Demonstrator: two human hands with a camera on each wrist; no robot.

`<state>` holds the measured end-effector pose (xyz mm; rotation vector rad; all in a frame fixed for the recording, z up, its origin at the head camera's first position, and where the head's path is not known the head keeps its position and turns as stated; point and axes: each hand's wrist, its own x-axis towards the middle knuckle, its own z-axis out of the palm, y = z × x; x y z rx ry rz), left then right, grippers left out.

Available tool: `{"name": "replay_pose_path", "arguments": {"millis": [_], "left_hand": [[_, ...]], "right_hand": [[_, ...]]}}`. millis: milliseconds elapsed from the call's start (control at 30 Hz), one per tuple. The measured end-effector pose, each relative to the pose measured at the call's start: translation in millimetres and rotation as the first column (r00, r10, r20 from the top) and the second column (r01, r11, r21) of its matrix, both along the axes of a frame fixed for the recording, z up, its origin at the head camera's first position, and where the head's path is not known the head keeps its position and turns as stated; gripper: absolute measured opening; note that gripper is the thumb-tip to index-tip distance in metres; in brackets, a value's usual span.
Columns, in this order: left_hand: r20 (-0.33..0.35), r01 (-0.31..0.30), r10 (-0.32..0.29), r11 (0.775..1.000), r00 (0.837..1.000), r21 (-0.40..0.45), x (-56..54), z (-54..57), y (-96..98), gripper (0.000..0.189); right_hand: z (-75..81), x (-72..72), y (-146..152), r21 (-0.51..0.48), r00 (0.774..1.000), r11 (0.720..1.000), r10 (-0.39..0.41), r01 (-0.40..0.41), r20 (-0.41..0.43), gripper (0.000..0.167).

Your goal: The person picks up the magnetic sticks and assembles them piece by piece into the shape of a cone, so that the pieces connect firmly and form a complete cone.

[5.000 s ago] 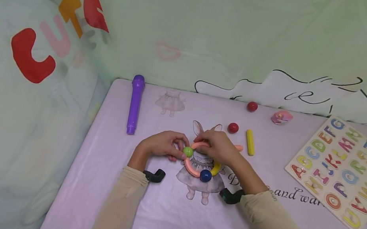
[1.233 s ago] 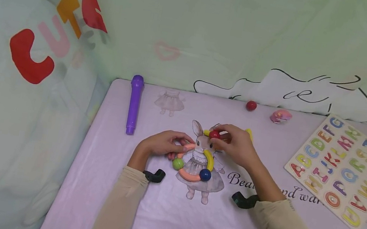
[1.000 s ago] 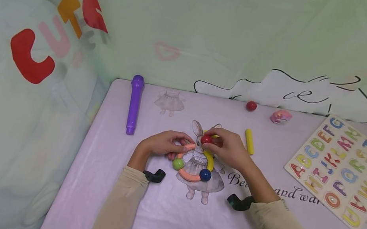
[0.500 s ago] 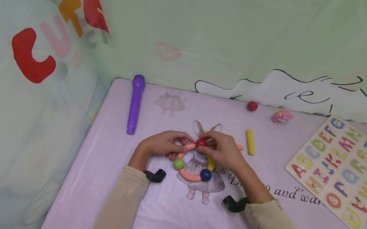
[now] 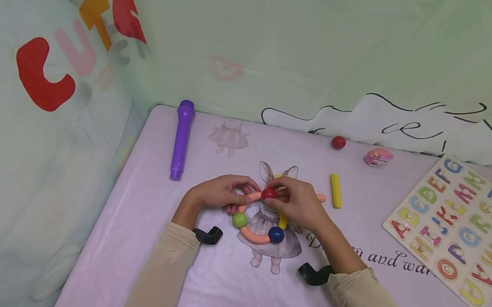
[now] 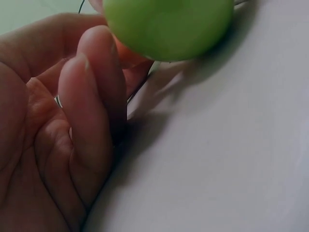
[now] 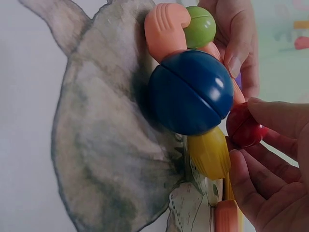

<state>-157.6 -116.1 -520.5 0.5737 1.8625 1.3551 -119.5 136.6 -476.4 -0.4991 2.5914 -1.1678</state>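
Note:
My left hand (image 5: 220,191) pinches an orange curved rod (image 5: 252,196) at the upper left of a ring of toy rods and balls. My right hand (image 5: 300,201) pinches a red ball (image 7: 243,126) between thumb and fingertips, at the right end of that rod. Further round the ring come a green ball (image 5: 239,220), a second orange curved rod (image 5: 254,237), a blue ball (image 5: 276,235) and a yellow curved rod (image 7: 210,153). The right hand partly hides the yellow rod's upper part in the head view. In the left wrist view the green ball (image 6: 169,26) is beside the left fingers.
Behind the right hand, an orange rod (image 5: 321,197) pokes out. A yellow straight rod (image 5: 336,191), another red ball (image 5: 338,142) and a pink toy (image 5: 378,157) lie beyond. An alphabet board (image 5: 458,230) is at right, a purple toy microphone (image 5: 181,140) at left.
My left hand has shifted from the green ball to the orange rod, and the green ball sits lower. My right hand has picked up the nearer red ball and brought it to the rod's end.

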Motion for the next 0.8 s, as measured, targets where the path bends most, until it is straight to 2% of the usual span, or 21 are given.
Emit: {"name": "replay_pose_path", "arguments": {"millis": [233, 400, 567, 667, 800], "left_hand": [[0.007, -0.01, 0.01, 1.0, 1.0, 0.001, -0.6, -1.3, 0.2, 0.032], [0.0, -0.022, 0.022, 1.0, 1.0, -0.014, -0.1, -0.6, 0.7, 0.031], [-0.014, -0.053, 0.052, 0.998, 0.999, -0.034, 1.4, 1.5, 1.0, 0.03], [-0.008, -0.068, 0.068, 0.997, 0.998, -0.039, 2.0, 2.9, 0.7, 0.031], [-0.001, -0.073, 0.073, 0.996, 0.997, -0.046, 2.2, 3.7, 0.9, 0.036]], "right_hand": [[0.3, 0.7, 0.7, 0.023, 1.0, 1.0, 0.005, -0.005, -0.013, 0.037], [6.1, 4.1, 4.6, 0.109, 0.999, 0.994, -0.023, 0.028, -0.045, 0.039], [9.9, 7.2, 7.3, 0.267, 0.999, 0.963, -0.043, 0.038, 0.011, 0.026], [10.1, 9.3, 7.1, 0.352, 0.998, 0.936, -0.042, 0.022, 0.05, 0.027], [11.3, 12.1, 5.4, 0.391, 0.996, 0.92, -0.059, 0.027, 0.07, 0.03]]}}
